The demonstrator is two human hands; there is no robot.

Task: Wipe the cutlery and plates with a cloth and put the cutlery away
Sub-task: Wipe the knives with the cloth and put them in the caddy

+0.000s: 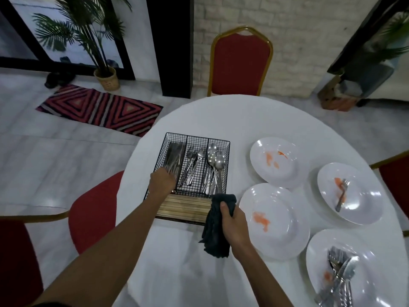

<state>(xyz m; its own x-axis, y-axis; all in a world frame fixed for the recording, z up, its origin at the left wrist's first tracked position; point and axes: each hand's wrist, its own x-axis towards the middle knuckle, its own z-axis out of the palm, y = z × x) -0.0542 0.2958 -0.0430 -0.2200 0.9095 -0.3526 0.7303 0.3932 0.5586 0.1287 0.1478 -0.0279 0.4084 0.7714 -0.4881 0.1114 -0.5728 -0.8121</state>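
Round white-clothed table (pixel 199 120) on pale marble floor (pixel 66 151). My left hand (pixel 161 181) curls on knives in the black wire cutlery tray (pixel 197 138), 11 o'clock. My right hand (pixel 232 220) grips the dark cloth (pixel 214 235). Stained white plates (pixel 274 220) at 3 o'clock.

Left hand (pixel 162 181) reaching forward, arm outstretched, fingers curled down, grip state unclear. Right hand (pixel 232 220) nearer the body, fingers closed in a fist, thumb on top, forearm angled inward.

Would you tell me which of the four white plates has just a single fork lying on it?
The far-right plate, with one fork on its orange smear. The nearest plate holds a pile of cutlery; the other two hold none.
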